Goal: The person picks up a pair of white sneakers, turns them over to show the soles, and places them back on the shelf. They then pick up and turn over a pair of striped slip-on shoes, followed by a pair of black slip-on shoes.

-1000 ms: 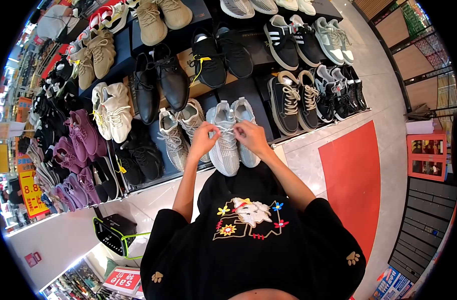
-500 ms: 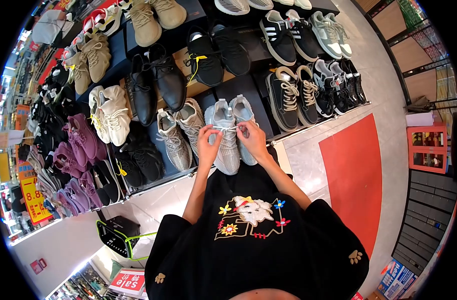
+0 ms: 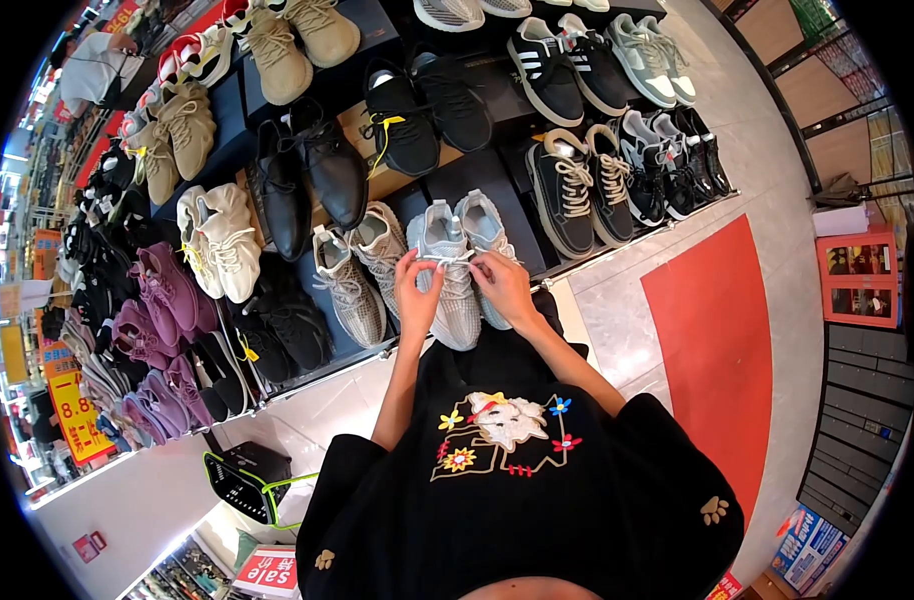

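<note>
While pinching one side of a thin whitish shoelace [image 3: 455, 261] between the thumb and curled fingers of the left hand [image 3: 417, 290], grips the other side between the thumb and fingertips of the right hand [image 3: 502, 285], over the upper part of a pale grey knitted sneaker [image 3: 452, 312]. Has that sneaker near the front edge of a crowded, metal-railed shoe display [image 3: 637, 239], with the toe end towards the body, side by side with a matching pale grey mate [image 3: 490, 222] partly hidden behind the right hand. Faces, just beside the left hand, mottled grey-beige knitted shoes [image 3: 352, 292] and, to the right of the mate, dark chunky shoes [image 3: 560, 195] with thick beige laces. Looks farther back towards smooth black leather lace-ups [image 3: 329, 175], and leftward towards cream-white trainers [image 3: 234, 250] and purple fabric shoes [image 3: 169, 288]. Wears a loose black short-sleeved top [image 3: 537, 520] embroidered with a white animal and colourful flowers
</note>
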Demonstrator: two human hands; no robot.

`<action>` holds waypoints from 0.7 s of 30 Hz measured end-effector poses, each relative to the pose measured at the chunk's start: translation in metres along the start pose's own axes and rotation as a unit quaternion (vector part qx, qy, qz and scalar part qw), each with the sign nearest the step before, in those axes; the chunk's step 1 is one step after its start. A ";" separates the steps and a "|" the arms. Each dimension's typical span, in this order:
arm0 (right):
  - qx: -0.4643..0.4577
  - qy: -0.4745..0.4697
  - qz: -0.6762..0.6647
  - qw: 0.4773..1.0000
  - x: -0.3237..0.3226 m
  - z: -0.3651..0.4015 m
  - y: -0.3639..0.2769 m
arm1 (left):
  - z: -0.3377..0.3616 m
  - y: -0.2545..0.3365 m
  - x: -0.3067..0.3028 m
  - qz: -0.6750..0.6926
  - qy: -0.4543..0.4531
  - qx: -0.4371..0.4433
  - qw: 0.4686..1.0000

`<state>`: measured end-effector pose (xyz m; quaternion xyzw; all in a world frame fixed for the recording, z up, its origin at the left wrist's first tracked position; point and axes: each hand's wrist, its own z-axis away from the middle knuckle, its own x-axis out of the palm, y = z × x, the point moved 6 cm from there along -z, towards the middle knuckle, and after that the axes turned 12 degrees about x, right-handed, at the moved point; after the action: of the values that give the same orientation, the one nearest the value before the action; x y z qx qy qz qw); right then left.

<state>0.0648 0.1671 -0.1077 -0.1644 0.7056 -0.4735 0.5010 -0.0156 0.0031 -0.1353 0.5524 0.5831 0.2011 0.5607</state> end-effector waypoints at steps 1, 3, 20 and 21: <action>0.000 0.000 -0.001 1.000 -0.001 0.002 0.002 | 0.000 0.001 -0.001 0.005 0.002 -0.004 1.000; 0.031 0.014 0.000 0.999 -0.004 0.005 0.009 | 0.000 0.003 -0.003 -0.002 0.006 0.000 1.000; -0.066 0.006 0.040 0.997 -0.004 -0.003 -0.009 | -0.004 0.011 -0.007 -0.027 0.001 0.006 1.000; -0.050 0.004 0.047 0.998 -0.005 -0.001 -0.008 | -0.004 0.012 -0.008 -0.029 0.005 0.006 1.000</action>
<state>0.0639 0.1669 -0.0984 -0.1540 0.7370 -0.4143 0.5113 -0.0159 0.0011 -0.1204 0.5377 0.6028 0.1837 0.5602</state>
